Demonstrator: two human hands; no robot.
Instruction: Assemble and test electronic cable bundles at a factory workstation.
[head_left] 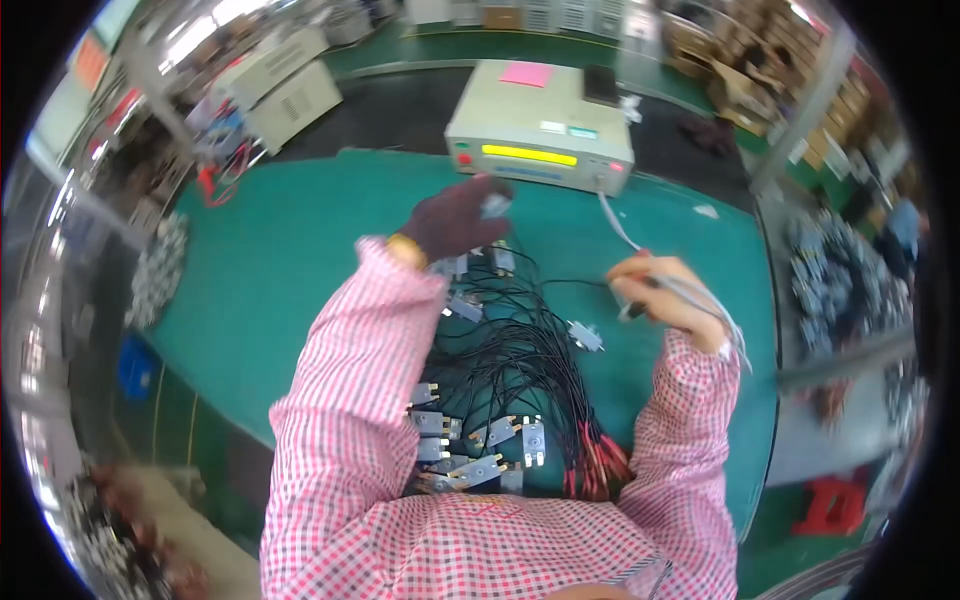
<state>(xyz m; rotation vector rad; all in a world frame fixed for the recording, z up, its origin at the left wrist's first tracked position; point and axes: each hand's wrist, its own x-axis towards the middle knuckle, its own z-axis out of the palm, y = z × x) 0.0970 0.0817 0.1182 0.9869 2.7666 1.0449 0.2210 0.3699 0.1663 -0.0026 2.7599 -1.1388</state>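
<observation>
Two-handed over a green-topped bench (260, 240): closing gloved left hand (455, 218) round a blurred grey-blue piece (495, 206) toward far edge, pinching a blurred cabled part (632, 309) in bare right hand (667, 286) toward right edge. Black cables (530, 350) and grey connectors (534, 441) heaped toward near edge; beige tester (465, 120) at far edge, red stool (833, 506) on green floor (375, 60) off near right corner.
</observation>
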